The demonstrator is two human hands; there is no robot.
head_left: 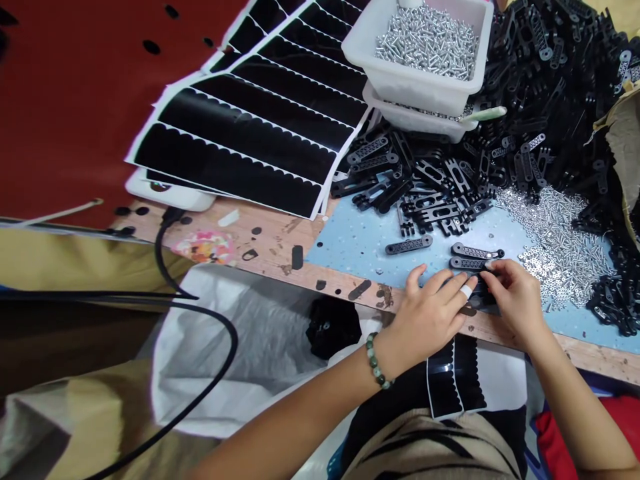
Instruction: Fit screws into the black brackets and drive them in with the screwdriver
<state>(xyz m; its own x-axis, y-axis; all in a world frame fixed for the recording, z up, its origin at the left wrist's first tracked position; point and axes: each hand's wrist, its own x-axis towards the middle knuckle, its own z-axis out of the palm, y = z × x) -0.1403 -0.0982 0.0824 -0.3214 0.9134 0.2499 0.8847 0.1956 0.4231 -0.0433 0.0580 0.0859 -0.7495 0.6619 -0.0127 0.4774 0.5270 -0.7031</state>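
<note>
My left hand [434, 308] lies with its fingers stretched over black plastic link pieces at the table's front edge, steadying or touching them; a white band is round one finger. My right hand [515, 293] is closed in a pinch at the right end of a black link [467, 263]; what sits between the fingertips is too small to make out. Just behind it lies another link [473, 251] with a small lever-like end at the right. A single link [409, 245] rests apart, farther left. The pieces under my left fingers are mostly hidden.
A heap of black plastic parts [530, 87] fills the back right. Loose screws and nuts [565, 240] lie beside small black pieces [616, 303]. A white tub [367, 50] holds screws. Black sticker sheets [250, 127] cover the left; a black cable [233, 347] hangs below.
</note>
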